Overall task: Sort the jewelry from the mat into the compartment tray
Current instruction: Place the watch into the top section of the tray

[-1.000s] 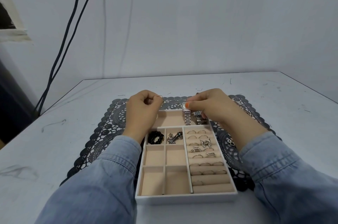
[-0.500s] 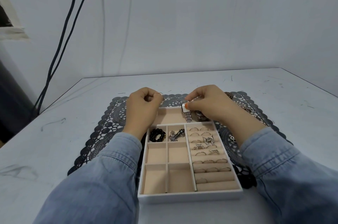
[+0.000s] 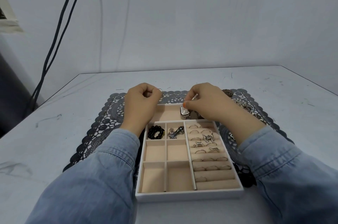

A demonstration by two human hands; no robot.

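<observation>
Free room: I find the tray's (image 3: 168, 113) far compartment bare between my left hand (image 3: 140, 106) and right hand (image 3: 206, 103), narrowed by the thin hoop (image 3: 160, 90) jutting from the left fist. Obstacles: the watch (image 3: 184, 111) under my right thumb, and loose jewelry (image 3: 243, 105) on the mat (image 3: 102, 128) just right of that hand. Left of my left hand lies open table (image 3: 64, 123)

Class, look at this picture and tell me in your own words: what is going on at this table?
A person is sorting jewelry into a white compartment tray on a dark lace mat. The right hand pinches a silver watch at the tray's long back compartment. The left hand, curled beside it, seems to pinch a thin hoop. Rings and a black bead bracelet are already sorted; more pieces lie on the mat's far right.
</observation>
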